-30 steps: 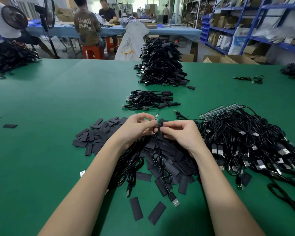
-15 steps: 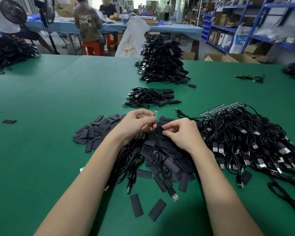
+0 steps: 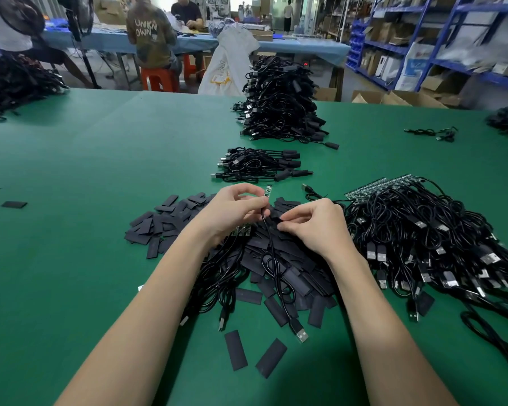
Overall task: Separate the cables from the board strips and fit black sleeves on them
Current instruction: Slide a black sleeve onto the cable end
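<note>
My left hand [image 3: 235, 210] pinches the small circuit board [image 3: 268, 190] at the end of a black USB cable [image 3: 276, 268], which hangs down to its plug near the table's front. My right hand [image 3: 311, 227] pinches a black sleeve [image 3: 274, 218] just right of the cable. Under both hands lies a heap of flat black sleeves [image 3: 170, 221]. To the right spreads a tangle of cables on board strips [image 3: 440, 238]. A short piece of board strip [image 3: 242, 230] shows under my left wrist.
A small bundle of sleeved cables [image 3: 261, 165] lies beyond my hands, with a tall stack [image 3: 279, 104] behind it. Loose sleeves [image 3: 269, 357] sit near the front edge and one [image 3: 14, 204] far left. People work at a blue table behind. Shelves stand at right.
My right hand has slid down and right with the sleeve, away from the board tip. My left hand keeps its hold on the cable end.
</note>
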Demonstrator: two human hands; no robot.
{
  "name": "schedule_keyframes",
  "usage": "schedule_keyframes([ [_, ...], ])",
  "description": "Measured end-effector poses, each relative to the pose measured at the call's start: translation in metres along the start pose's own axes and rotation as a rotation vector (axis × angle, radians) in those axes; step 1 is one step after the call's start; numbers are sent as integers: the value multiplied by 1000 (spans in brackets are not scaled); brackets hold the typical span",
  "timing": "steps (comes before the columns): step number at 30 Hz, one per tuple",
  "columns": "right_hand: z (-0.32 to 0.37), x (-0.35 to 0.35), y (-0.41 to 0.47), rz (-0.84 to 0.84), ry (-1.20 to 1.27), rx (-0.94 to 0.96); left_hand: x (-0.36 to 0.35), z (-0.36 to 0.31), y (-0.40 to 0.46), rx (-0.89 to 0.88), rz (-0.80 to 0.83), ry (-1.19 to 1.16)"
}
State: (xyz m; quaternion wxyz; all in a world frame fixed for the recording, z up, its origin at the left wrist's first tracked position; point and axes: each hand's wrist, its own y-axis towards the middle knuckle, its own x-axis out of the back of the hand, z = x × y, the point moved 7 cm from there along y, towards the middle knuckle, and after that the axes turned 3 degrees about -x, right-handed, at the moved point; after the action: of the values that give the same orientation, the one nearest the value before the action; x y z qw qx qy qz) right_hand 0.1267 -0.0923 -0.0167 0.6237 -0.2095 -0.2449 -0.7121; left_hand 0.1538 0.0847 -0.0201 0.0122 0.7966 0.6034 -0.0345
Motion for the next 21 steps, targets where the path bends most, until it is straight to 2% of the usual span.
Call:
schedule_keyframes([
  [18,0,-2,1,-31,-147,45,-2,-2,-2,3,-4,11],
  [21,5,-8,-1,22,-159,94,-2,-2,-2,2,-15,14],
])
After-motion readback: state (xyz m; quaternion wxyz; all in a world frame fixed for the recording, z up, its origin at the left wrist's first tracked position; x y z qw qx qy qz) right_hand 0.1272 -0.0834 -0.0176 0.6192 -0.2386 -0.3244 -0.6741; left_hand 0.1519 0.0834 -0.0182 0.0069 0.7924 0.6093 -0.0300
